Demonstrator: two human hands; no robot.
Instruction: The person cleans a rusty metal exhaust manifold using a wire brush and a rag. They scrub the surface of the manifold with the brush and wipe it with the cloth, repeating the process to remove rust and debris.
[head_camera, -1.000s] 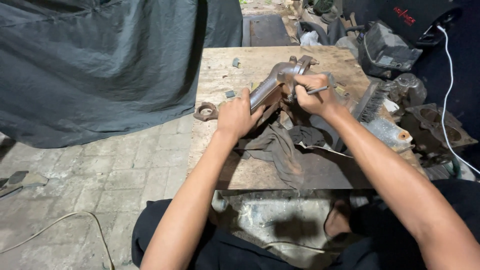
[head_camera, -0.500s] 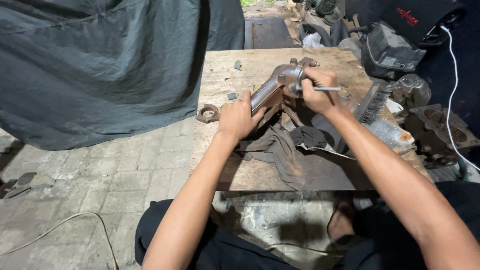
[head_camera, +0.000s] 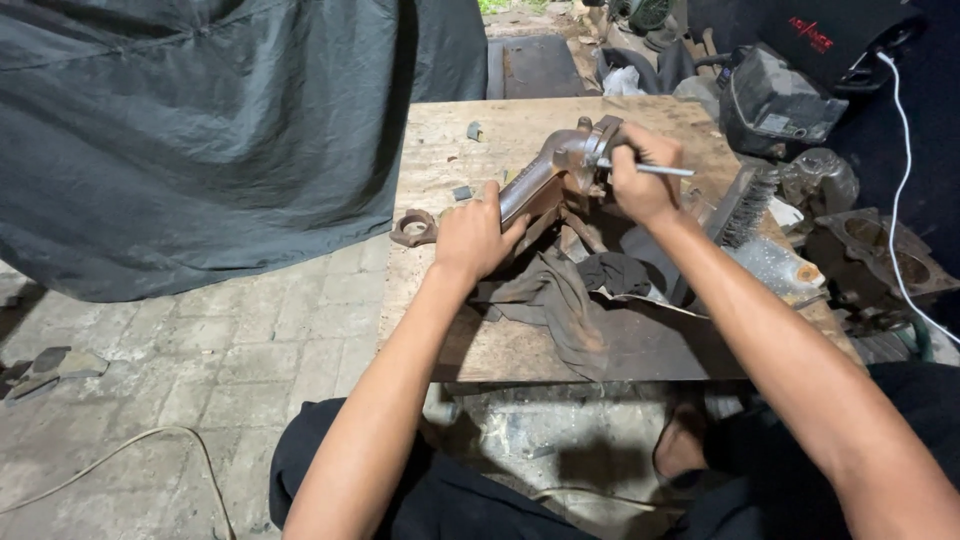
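Rusty brown cast-metal pipe fitting (head_camera: 545, 180), curved w/ a flanged end, lies propped at a slant near the middle of the worn wooden table (head_camera: 440, 130), flange pointing away from the person. Left hand (head_camera: 472, 235) presses down on the lower stretch of the fitting, fingers wrapped over it in a firm clenched grip, pinning it. Right hand (head_camera: 643, 180) is up at the flange end, fist closed round a thin silver metal rod tool (head_camera: 668, 171) whose shaft sticks out to the right; the working tip is hidden behind the fingers, so can't tell exactly what it touches. Judging by that, the step in hand looks like picking or scraping at the flange face/port; next move prob. calls for steady downward hold from the left while the right works the tip in short strokes w/o slipping off the rough casting. Fitting surface is pitted, matte, w/ a brighter rubbed strip along the body. Under it a crumpled dark grey cloth rag (head_camera: 560, 290), soft and greasy-looking. Just right of the right hand, a wire brush w/ stiff dark bristles (head_camera: 745, 205). Small rusty ring-shaped bracket (head_camera: 413, 227) sits at the table's left edge, near the left hand but apart from it.
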